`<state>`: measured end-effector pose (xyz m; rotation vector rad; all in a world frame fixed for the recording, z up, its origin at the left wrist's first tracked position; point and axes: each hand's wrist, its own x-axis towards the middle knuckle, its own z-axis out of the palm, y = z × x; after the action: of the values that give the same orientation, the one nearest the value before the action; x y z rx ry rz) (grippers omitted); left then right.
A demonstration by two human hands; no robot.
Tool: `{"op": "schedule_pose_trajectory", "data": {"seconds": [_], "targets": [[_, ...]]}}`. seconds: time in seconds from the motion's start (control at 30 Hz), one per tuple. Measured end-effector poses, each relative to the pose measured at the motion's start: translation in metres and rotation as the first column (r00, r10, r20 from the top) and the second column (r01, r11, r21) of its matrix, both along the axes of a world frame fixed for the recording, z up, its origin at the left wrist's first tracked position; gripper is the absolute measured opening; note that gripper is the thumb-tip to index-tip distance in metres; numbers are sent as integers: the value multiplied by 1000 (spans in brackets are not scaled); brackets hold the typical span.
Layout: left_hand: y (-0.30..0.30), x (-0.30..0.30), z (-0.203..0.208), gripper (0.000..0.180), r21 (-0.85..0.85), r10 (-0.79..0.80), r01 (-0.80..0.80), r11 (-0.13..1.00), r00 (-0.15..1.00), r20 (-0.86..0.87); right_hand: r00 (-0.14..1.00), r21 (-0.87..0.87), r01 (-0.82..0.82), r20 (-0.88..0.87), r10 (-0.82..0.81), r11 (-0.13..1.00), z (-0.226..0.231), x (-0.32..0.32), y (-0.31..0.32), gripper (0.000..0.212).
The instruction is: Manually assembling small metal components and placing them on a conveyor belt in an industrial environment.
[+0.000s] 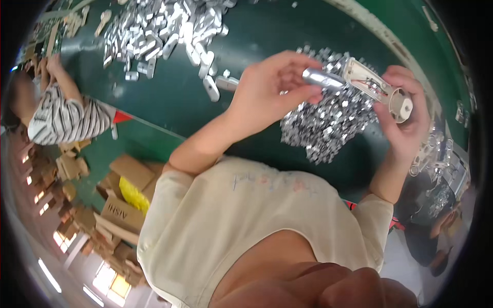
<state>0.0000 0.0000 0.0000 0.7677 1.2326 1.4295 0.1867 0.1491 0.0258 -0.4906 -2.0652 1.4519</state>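
Note:
Between the thumb and fingers of my left hand [272,92] is a shiny silver rounded cover piece [323,78]. Its far end is close to the end of a cream plastic housing [363,75]; whether they touch I cannot tell. My right hand [408,105] grips that housing by its wide round end, fingers wrapped about it. The housing's open side faces up and shows thin red and dark wires inside. Below both hands a heap of small shiny metal pieces [328,123] is spread on the green table [257,38].
A large pile of silver covers [169,31] lies at the far left, a few strays nearer me. Clear plastic parts [434,154] sit at the right. Cardboard boxes [123,210] stand left of me. A person in a striped shirt [67,115] works at the left; another is partly visible lower right.

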Motion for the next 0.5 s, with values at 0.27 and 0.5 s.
{"op": "schedule_pose_trajectory", "data": {"seconds": [0.27,0.5], "targets": [[14,5,-4,32,45,-40,46,998,993,-109,998,72,21,-67,-16,997,-21,-10,-13,37],[11,7,7,33,75,-36,46,996,991,-128,1000,196,8,-4,-7,981,-14,-14,-16,36]]}}
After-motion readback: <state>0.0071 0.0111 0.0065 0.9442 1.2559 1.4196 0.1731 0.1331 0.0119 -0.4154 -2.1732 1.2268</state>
